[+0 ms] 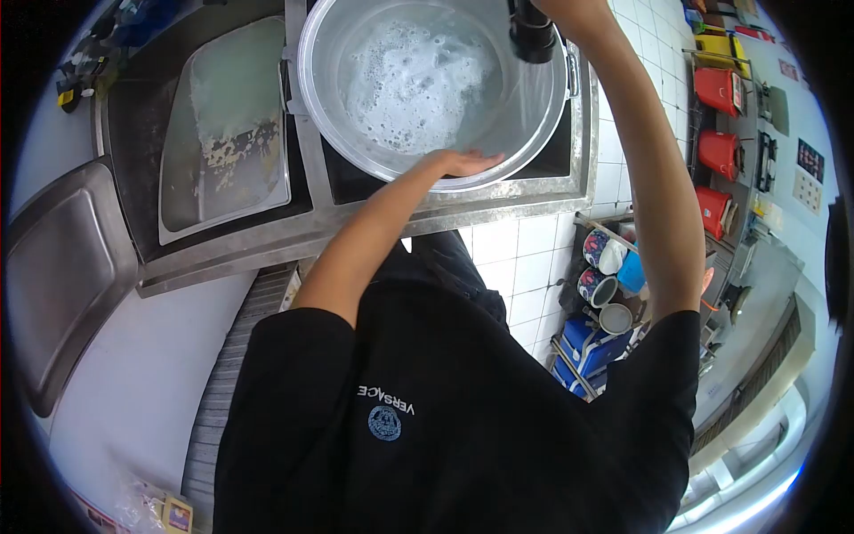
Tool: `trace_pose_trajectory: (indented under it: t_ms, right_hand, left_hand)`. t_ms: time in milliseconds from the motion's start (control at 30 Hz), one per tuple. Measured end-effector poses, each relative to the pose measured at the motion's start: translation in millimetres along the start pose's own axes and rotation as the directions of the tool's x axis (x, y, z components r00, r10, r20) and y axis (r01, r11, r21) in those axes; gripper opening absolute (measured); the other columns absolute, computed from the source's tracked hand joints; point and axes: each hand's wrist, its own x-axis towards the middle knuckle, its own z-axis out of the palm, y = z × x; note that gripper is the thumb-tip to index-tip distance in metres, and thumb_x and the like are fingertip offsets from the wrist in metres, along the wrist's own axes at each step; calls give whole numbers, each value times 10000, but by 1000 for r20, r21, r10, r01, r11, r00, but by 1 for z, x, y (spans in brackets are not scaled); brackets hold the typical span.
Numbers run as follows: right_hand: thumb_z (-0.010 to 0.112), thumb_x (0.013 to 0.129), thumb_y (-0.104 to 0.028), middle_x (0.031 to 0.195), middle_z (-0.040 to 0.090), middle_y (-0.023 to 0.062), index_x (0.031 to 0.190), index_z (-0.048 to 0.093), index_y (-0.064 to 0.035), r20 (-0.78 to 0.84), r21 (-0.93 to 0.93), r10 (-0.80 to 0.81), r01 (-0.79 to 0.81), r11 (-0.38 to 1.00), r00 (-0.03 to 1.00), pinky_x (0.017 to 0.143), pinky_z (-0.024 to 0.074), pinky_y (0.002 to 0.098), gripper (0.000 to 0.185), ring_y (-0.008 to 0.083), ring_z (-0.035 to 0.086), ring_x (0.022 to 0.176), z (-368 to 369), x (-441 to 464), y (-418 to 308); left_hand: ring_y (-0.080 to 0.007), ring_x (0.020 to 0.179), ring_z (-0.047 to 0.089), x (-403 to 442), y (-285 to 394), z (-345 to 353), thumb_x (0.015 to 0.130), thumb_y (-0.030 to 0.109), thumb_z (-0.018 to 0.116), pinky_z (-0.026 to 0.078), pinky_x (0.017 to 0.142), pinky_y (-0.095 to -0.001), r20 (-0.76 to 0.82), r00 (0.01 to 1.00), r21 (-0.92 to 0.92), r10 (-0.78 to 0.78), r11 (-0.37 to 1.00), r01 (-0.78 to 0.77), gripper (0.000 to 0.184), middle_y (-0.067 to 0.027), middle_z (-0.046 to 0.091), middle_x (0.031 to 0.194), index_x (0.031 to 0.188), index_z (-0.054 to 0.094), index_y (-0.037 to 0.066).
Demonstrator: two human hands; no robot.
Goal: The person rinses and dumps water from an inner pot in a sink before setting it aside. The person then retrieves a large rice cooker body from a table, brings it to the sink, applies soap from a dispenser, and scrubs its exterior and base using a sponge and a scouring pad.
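A large round metal pot [313, 80] sits in the sink frame, holding cloudy water topped with white suds [414, 89]. My left hand [467, 163] is at the pot's near rim, fingers stretched out and apparently touching the edge. At the top edge of the view, partly cut off, my right hand [569, 11] grips a black spray head [532, 40] over the pot's right side. Faint streaks of water run down from the nozzle inside the pot.
Left of the pot, a rectangular metal tray [182, 200] with water and pale food scraps lies in another basin. A bare metal pan [67, 285] rests at far left. Red bins [717, 151] line the right shelves; buckets [598, 289] and a blue crate [587, 351] stand on the tiled floor.
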Motion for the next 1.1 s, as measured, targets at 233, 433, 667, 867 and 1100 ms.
trace_pose_trajectory:
  t_ms: [233, 433, 667, 867, 1100]
  right_hand:
    - [598, 1000, -344, 559, 529, 1, 653, 589, -51, 1, 51, -15, 15, 999, 1000, 471, 388, 315, 454, 104, 477, 496, 19, -12, -7]
    - [598, 1001, -347, 535, 526, 1, 621, 598, -59, 7, 202, -24, 22, 979, 1000, 464, 384, 310, 477, 99, 478, 486, 29, -8, 1]
    - [593, 1002, -339, 534, 537, 14, 594, 585, -61, -50, 102, -34, 39, 994, 998, 498, 400, 291, 494, 108, 497, 504, 38, 5, 12]
    - [581, 1010, -336, 540, 521, -7, 634, 579, -50, -2, 274, -25, 25, 961, 1000, 493, 395, 292, 472, 97, 481, 500, 42, 9, 18]
    - [587, 1013, -344, 568, 523, -14, 656, 582, -61, -26, 68, -33, 34, 997, 999, 490, 396, 285, 456, 81, 480, 524, 37, 7, 10]
  left_hand:
    - [-324, 1534, 25, 3, 30, 21, 795, 923, 216, 69, 1239, -504, -64, 986, -22, 156, 987, -157, 1169, -164, 45, 1658, 1589, 113, 72]
    - [-321, 1534, 25, -41, 26, -27, 770, 927, 310, 87, 1245, -453, 163, 980, -47, 119, 993, -113, 1250, -182, 0, 1656, 1573, 71, -1]
    - [-329, 1531, 57, -18, 36, 8, 760, 911, 387, 106, 1245, -433, -108, 963, -67, 249, 964, -256, 1297, -229, 28, 1643, 1552, 66, -65]
    - [-378, 1510, 149, -40, 34, -11, 676, 965, 410, 189, 1224, -457, 94, 996, 84, -6, 996, -2, 1414, -287, 121, 1613, 1507, 150, -149]
    - [-348, 1525, 80, -13, 33, 5, 746, 958, 260, 121, 1244, -463, -51, 995, -73, 91, 993, -95, 1328, -240, 53, 1636, 1531, 119, -104]
